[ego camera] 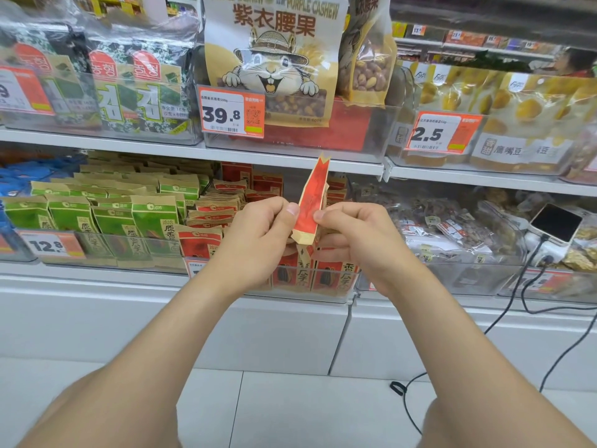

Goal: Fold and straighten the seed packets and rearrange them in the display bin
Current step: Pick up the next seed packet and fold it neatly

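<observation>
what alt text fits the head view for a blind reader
The left hand and right hand pinch one red seed packet roughly upright before a clear display bin of red packets, green packets to its left.

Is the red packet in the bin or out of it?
Out. The left hand and right hand pinch the packet, upright, above the bin.

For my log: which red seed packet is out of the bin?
The red packet pinched between left hand and right hand, edge-on above the bin; other red packets sit inside.
</observation>
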`<state>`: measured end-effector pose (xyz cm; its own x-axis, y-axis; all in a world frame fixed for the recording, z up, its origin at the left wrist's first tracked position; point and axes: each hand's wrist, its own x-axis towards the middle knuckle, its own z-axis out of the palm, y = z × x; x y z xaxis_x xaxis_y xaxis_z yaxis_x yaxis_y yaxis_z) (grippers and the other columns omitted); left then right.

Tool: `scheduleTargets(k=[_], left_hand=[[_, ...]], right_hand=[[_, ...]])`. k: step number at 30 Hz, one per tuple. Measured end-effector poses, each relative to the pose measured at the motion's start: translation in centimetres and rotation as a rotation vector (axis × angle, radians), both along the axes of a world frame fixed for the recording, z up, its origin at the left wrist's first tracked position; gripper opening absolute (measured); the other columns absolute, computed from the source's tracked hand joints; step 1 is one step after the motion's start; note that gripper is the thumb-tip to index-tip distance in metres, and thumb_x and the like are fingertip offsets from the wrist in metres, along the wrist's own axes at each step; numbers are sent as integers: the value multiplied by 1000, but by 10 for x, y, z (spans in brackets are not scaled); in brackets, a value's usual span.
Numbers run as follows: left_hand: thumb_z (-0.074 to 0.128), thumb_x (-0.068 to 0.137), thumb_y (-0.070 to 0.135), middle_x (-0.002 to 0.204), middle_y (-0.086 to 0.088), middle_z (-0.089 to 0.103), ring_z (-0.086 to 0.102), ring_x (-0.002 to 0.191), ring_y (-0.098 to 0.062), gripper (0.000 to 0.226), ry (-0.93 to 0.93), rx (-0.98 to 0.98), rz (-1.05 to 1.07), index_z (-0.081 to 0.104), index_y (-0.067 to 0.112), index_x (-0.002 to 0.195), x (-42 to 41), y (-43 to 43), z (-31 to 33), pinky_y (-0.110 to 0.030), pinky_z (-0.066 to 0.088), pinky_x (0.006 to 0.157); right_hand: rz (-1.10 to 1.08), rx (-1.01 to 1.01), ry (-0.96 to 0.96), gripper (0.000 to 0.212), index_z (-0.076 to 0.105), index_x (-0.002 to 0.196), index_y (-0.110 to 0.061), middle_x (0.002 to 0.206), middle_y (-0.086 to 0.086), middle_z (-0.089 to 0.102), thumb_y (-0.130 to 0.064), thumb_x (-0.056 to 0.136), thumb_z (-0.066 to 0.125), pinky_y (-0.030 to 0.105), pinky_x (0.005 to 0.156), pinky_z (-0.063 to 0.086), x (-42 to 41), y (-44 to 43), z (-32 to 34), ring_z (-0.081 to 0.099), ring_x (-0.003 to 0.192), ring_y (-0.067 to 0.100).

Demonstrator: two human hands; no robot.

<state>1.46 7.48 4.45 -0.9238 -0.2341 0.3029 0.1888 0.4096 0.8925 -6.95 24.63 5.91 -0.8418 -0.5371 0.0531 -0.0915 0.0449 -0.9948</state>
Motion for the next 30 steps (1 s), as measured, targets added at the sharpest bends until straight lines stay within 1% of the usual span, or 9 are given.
scheduleTargets(k=[3, 6, 9, 12, 15, 18, 22, 25, 30], left_hand=[[46, 115, 30, 101, -14, 77, 78, 97, -24, 36, -8, 40, -13, 66, 2, 103, 2, 1, 2, -41, 67, 85], [48, 114, 21, 98, -11, 79, 79, 93, -23, 15, -18, 167, 14, 57, 9, 113, 5, 6, 7, -29, 64, 68], [49, 114, 31, 109, -1, 81, 80, 98, -20, 21, -28, 337, -13, 56, 25, 134, 5, 9, 10, -44, 66, 78], [47, 114, 39, 113, 7, 81, 79, 101, -15, 29, -23, 213, -4, 61, 30, 138, 3, 7, 6, -46, 65, 86], [40, 117, 32, 118, 7, 80, 78, 108, -16, 32, -55, 236, 23, 67, 32, 135, 0, 4, 3, -51, 62, 94], [37, 118, 26, 108, 0, 83, 80, 100, -20, 37, -132, 342, 40, 73, 25, 126, -1, 5, 6, -48, 64, 87], [42, 114, 21, 99, 0, 83, 80, 94, -20, 35, -197, 358, 145, 77, 15, 114, 0, 7, 8, -38, 62, 76], [54, 111, 27, 100, 4, 79, 77, 88, -12, 19, -134, 192, 274, 58, 29, 129, 0, 4, 5, -34, 57, 69], [77, 94, 52, 101, 17, 70, 69, 85, 6, 44, -28, -105, 285, 49, 31, 120, 2, 7, 1, -27, 58, 74]], right_hand=[[12, -13, 13, 16, 77, 97, -3, 103, 16, 82, -18, 101, 73, 54, 89, 66, 1, 1, 0, 80, 96, 36], [-34, 12, 73, 20, 73, 92, -10, 104, 9, 81, -27, 92, 85, 56, 87, 66, 1, 0, -1, 80, 94, 31], [-143, 230, 393, 45, 65, 88, -24, 100, -2, 78, -51, 71, 95, 54, 76, 64, 0, -3, -9, 74, 82, 32], [-188, 392, 601, 59, 56, 90, -34, 105, -12, 70, -68, 60, 93, 40, 77, 58, 2, -7, -13, 67, 87, 20], [-211, 289, 503, 58, 51, 114, -35, 106, -13, 69, -51, 77, 93, 43, 75, 62, 2, -8, -11, 72, 83, 15], [-279, 131, 270, 56, 52, 142, -25, 100, -2, 78, -44, 96, 78, 52, 87, 64, 0, -10, -8, 77, 90, 17], [-145, 136, 87, 16, 74, 116, -11, 96, 2, 83, -20, 104, 69, 37, 81, 66, 2, -9, -1, 80, 85, 17], [-113, 165, 95, 10, 71, 108, -11, 92, 1, 83, -12, 99, 67, 32, 64, 60, 4, -11, -3, 79, 79, 17], [-152, 150, 222, 16, 77, 103, -24, 83, -3, 81, -21, 107, 61, 34, 65, 65, 8, -15, -4, 80, 77, 18]])
